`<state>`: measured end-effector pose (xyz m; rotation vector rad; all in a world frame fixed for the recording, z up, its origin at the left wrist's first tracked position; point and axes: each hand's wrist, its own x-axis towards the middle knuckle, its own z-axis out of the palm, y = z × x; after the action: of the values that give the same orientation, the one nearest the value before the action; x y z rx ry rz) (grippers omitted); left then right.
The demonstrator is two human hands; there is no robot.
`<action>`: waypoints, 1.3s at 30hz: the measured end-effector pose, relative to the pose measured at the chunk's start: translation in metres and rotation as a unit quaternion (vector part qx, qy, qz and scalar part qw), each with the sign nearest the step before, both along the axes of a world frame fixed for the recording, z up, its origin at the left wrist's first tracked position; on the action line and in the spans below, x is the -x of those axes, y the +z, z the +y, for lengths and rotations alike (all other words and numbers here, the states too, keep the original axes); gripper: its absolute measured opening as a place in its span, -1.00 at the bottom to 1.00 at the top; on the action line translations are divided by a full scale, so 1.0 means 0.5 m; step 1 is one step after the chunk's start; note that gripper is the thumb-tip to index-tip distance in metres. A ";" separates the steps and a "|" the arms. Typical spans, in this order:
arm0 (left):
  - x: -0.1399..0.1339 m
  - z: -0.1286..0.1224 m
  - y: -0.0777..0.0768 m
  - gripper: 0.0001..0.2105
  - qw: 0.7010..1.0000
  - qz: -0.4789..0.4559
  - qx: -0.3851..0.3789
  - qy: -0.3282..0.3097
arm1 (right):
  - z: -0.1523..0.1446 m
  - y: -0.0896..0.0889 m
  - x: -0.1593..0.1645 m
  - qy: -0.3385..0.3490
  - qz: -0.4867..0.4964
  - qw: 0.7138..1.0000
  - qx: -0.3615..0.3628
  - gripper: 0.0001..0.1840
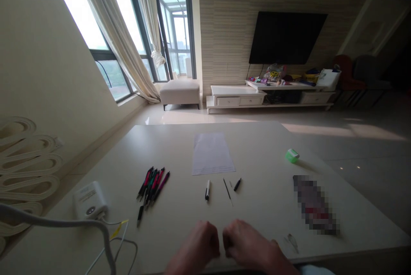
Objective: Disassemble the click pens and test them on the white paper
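Note:
Both fists rest close together at the table's front edge, knuckles facing each other. My left hand (207,240) is closed, and so is my right hand (240,240); nothing sticks out of either. Just beyond them lie the parts of a pen: a white pen barrel (207,190) with a black end, a thin ink refill (227,191), a tiny spring (230,184) and a short black pen piece (237,184). Farther off is a sheet of white paper (212,153). A bunch of pens (153,185) in several colours sits to the left, with a black pen cap-like piece (140,216) below it.
On the left stand a white power adapter (90,201) and a grey cable (64,222). A green-and-white small box (292,156) is at the right, above a blurred-out dark object (314,206). The table (263,150) ends before a TV cabinet (236,91).

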<state>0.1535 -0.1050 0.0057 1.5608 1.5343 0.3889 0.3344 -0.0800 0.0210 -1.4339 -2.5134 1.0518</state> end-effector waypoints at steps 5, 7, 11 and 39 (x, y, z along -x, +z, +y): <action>0.003 0.115 0.040 -0.82 0.965 0.143 -0.199 0.100 | 0.100 0.023 0.009 -0.146 -0.072 0.978 -0.130 -0.77; 0.005 0.144 0.034 -0.79 0.953 0.193 -0.203 0.115 | 0.128 0.016 0.020 -0.175 -0.107 0.969 -0.135 -0.77; 0.007 0.166 0.002 -0.80 0.944 0.248 -0.187 0.110 | 0.152 -0.011 0.042 -0.185 -0.139 0.965 -0.121 -0.76; -0.014 0.122 0.052 -0.83 0.953 -0.211 -0.163 0.144 | 0.178 0.064 0.040 -0.230 0.485 0.843 0.022 -0.76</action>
<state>0.1605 -0.0438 0.0315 1.3736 1.4013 1.1146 0.3145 0.0091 0.0530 -1.0088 -1.3560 1.2749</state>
